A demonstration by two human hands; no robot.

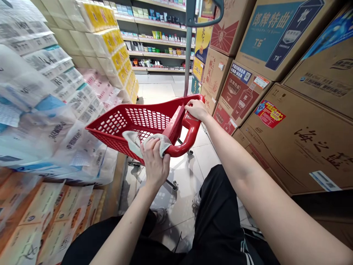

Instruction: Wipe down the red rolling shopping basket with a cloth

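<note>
A red plastic shopping cart (149, 110) with perforated walls stands in front of me, its thick curved handle (190, 138) toward my body. My left hand (156, 160) is closed on a grey-white cloth (162, 141), pressing it against the cart's near rim beside the handle's left end. Part of the cloth hangs over the rim into the basket. My right hand (196, 109) is wrapped over the handle's right end, fingers curled at the rim. A red flap (175, 123) stands inside the basket near the handle.
Stacked tissue packs (110, 48) and plastic-wrapped paper bundles (55, 81) rise on the left. Cardboard boxes (303, 136) are piled on the right. A grey metal pole (188, 59) stands behind the cart. Store shelves (162, 36) hold small goods at the back.
</note>
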